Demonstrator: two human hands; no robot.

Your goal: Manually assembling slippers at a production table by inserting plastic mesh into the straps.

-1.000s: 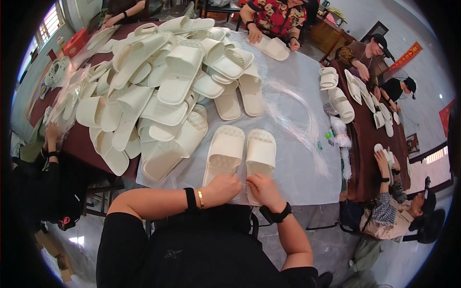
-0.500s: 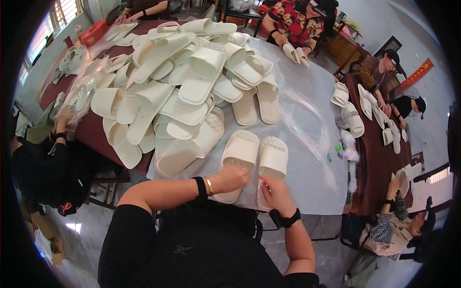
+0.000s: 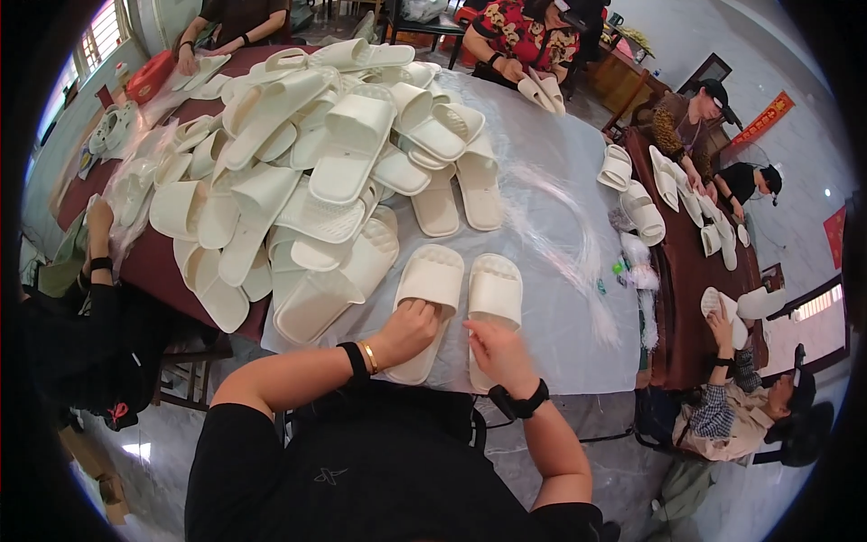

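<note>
Left hand (image 3: 406, 334) has shifted into the opening of the left slipper (image 3: 433, 271), seemingly the work spot; right hand (image 3: 499, 352) is apart, at the right slipper (image 3: 496, 294); grips unclear. The pair lies on the table (image 3: 573, 366).

Free way on the right, closed way on the left.
Beside the right hand (image 3: 499, 355), the pale sheet (image 3: 578, 366) gave free room up to the thin strands (image 3: 578, 266). On the left, the high slipper heap (image 3: 298, 163) stood in the way, and between the left slipper (image 3: 429, 273) and the right slipper (image 3: 496, 291) was only a narrow gap.
</note>
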